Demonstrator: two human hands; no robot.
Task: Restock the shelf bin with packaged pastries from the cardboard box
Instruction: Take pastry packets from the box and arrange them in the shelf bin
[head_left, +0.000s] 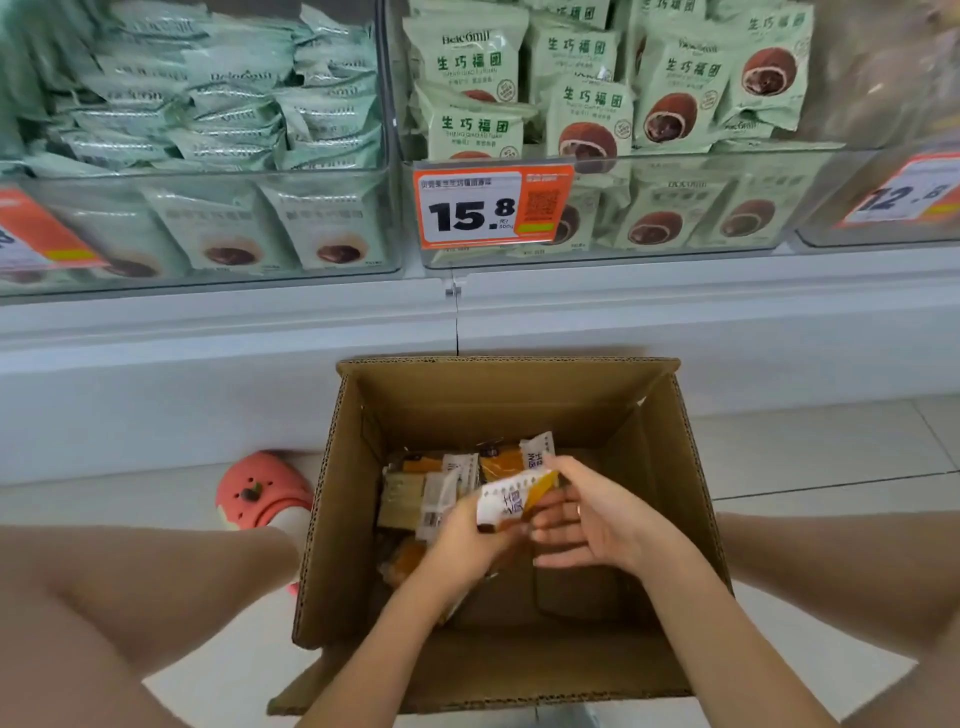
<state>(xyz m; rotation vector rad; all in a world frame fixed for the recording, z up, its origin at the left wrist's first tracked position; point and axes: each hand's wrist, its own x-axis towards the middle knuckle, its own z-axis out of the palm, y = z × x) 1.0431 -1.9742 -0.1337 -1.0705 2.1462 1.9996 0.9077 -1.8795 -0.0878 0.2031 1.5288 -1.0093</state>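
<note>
Green snack bins sit above a cardboard box. The left hand pinches an orange pastry pack; the right hand is spread beside it.

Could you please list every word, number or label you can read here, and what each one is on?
"15.8": orange price tag on the middle clear bin.
"生巧福团": green pastry packs in that bin.
"12.8", partly blurred: price tag at far right.
Small tag text, the brand name and the print on the packet in the left hand: too blurred to read.
</note>
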